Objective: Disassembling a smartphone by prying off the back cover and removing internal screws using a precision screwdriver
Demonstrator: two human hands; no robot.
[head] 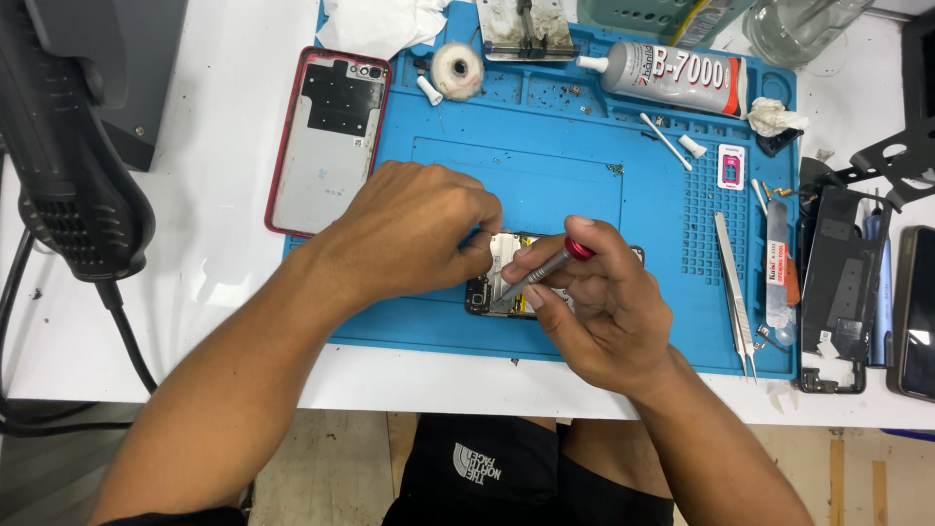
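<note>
Screwdriver (542, 269) sits pinched in the right hand (604, 317), tip on the opened phone (502, 287) near the blue mat's (584, 185) front edge; the left hand (409, 229), fingers closed, steadies the phone.

A white table (224, 244) holds a blue mat (584, 185). A phone back cover (326, 141) lies partly on the mat's left edge. A black heat gun (68, 166) sits at far left.

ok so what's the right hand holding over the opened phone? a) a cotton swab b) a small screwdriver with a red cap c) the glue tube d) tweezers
b: the right hand grips a small screwdriver with a red cap, tip down on the opened phone; the tweezers and glue tube lie untouched on the blue mat.
</note>
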